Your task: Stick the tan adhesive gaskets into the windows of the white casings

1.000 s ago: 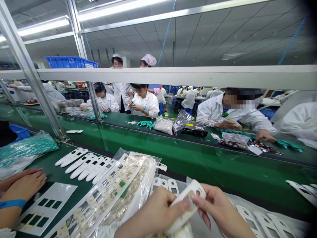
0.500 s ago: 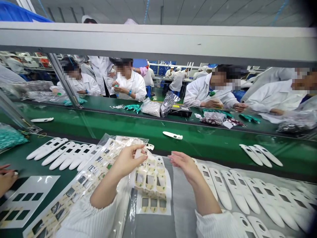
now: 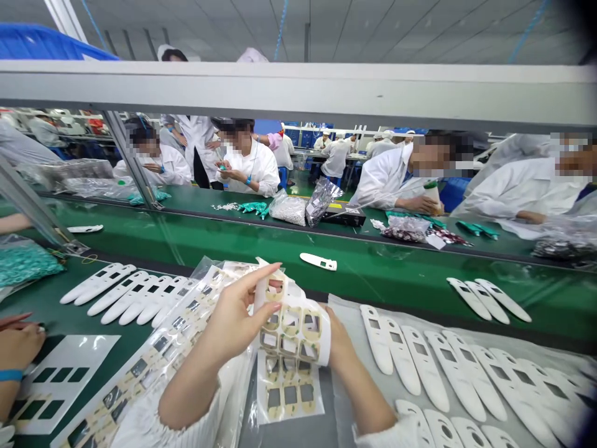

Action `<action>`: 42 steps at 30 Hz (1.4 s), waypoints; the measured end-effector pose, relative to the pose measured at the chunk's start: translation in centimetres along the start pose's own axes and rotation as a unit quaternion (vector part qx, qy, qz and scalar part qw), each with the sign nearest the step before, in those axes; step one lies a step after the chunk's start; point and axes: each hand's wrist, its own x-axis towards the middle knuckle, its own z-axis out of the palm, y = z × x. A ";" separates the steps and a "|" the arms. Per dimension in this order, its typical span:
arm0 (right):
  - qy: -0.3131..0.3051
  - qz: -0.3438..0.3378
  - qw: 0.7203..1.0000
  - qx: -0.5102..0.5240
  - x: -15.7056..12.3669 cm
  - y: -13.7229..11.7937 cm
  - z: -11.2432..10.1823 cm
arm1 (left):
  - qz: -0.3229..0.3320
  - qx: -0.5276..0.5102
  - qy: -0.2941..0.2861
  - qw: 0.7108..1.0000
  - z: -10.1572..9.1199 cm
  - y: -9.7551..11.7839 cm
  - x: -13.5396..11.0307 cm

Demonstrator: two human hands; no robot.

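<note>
Rows of white-coated workers are bending over a long green conveyor counter (image 3: 373,286) across the middle of the frame, with its near stretch filling the lower half. At lower centre, the left hand (image 3: 236,317) is pinching the left edge of a flexible white backing sheet dotted with beige adhesive frames (image 3: 291,336), holding it upright and narrowly gripped. The right hand (image 3: 338,348) is behind the sheet's right edge, its fingers mostly hidden, so whether it is gripping or only bracing is hard to say. The step in hand looks like working with these die-cut frames, perhaps peeling them. A next move would call for a fingertip lifting one frame cleanly without creasing the sheet. Toward the lower right, white plastic shells with rectangular windows (image 3: 424,373) are lying in rows, and more white shells (image 3: 116,298) are lying at left. At lower left, a co-worker's hand (image 3: 18,348) is resting near a black-windowed template sheet (image 3: 60,379).
</note>
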 end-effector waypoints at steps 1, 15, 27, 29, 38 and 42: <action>0.005 0.006 1.000 0.003 0.0 0.0 0.3 | 0.000 0.008 -0.004 1.000 0.0 0.2 -0.1; 0.128 -0.199 0.969 0.066 -4.3 -8.9 -9.9 | -0.011 0.009 -0.060 0.998 1.2 1.7 -1.8; 0.119 -0.285 0.938 0.157 -4.4 -10.1 -10.9 | 0.031 0.037 -0.027 0.998 1.8 2.9 -3.5; 0.112 -0.303 0.931 0.169 -4.2 -10.1 -11.1 | 0.062 0.048 -0.002 0.997 1.9 3.0 -3.4; 0.149 -0.337 0.929 0.041 -4.9 -10.4 -12.8 | 0.284 0.052 0.029 0.957 2.4 3.4 -2.5; 0.158 -0.355 0.919 0.062 -5.2 -10.7 -12.5 | 0.328 0.073 0.029 0.941 2.6 3.6 -2.8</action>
